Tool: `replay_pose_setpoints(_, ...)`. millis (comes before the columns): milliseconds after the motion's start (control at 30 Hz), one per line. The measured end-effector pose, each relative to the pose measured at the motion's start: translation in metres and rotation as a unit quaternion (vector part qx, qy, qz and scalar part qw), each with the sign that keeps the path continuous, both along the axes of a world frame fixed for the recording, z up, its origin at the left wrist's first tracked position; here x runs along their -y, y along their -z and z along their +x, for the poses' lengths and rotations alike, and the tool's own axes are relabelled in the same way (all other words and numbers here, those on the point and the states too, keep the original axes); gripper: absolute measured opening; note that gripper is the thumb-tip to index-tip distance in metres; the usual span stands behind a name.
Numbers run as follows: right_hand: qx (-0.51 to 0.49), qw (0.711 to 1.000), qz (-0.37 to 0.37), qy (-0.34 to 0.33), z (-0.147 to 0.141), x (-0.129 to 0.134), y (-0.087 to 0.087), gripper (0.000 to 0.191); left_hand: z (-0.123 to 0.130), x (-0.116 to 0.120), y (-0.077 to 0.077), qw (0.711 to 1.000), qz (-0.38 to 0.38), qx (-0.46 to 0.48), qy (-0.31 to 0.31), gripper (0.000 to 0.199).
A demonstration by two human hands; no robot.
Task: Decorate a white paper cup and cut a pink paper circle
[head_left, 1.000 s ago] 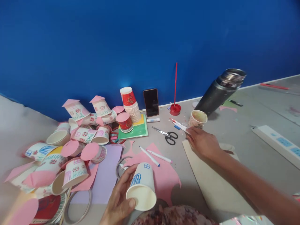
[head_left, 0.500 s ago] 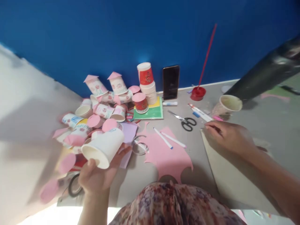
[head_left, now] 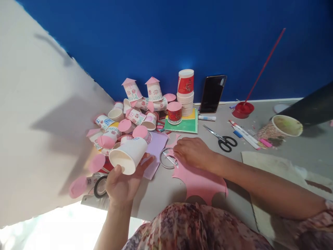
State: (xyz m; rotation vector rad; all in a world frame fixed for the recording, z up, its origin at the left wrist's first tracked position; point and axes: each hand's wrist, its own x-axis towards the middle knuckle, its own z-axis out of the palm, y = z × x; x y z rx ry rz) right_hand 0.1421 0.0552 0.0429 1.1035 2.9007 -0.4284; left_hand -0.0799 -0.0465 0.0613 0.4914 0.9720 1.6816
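My left hand [head_left: 121,182] holds a white paper cup [head_left: 131,152] tilted on its side, its open mouth toward me. The thumb grips the rim and the other fingers support it underneath. A small blue window drawing shows on the cup's upper side. My right hand [head_left: 191,151] is over the pink paper [head_left: 200,180] beside a grey ring [head_left: 166,159]. Its fingers are curled together, and what they hold, if anything, is hidden. A white marker [head_left: 170,159] lies within the ring. The purple paper [head_left: 156,147] is between my hands.
Decorated cups with pink tops [head_left: 126,126] pile up at left. Behind stand a cup stack [head_left: 185,104] and a phone [head_left: 213,93]. Scissors [head_left: 223,139], markers [head_left: 246,135], a red pot [head_left: 243,110] and another cup [head_left: 281,128] are at right. Black tape [head_left: 101,186] lies near the left edge.
My right hand has moved left from the markers at the right to the pink paper near the ring. My left hand still holds the cup. The view has shifted left.
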Motion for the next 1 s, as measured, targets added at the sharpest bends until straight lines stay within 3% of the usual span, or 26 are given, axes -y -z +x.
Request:
replay_pose_setpoints(133, 0.015, 0.999, -0.027, -0.026, -0.016, 0.014, 0.007, 0.029, 0.000, 0.005, 0.013, 0.999, -0.023, 0.023, 0.013, 0.058)
replay_pose_setpoints(367, 0.060, 0.997, -0.044, 0.024, -0.015, 0.022, 0.019, 0.034, 0.009, 0.004, 0.030, 0.996, -0.051, 0.067, 0.043, 0.056)
replay_pose_setpoints(633, 0.074, 0.992, -0.070, 0.069, -0.015, 0.015, 0.005, 0.032, 0.013, -0.001, 0.031, 0.995, -0.052, 0.072, 0.037, 0.056)
replay_pose_setpoints(867, 0.041, 0.997, -0.070, -0.003, -0.009, 0.033, 0.005, 0.021, 0.009, 0.000, 0.032, 0.994, -0.063, 0.085, 0.035, 0.060)
replay_pose_setpoints(1000, 0.017, 0.998, -0.041, 0.049, -0.005, 0.024, 0.000, 0.024, 0.006, 0.002, 0.022, 0.996, -0.035, 0.073, 0.027, 0.061)
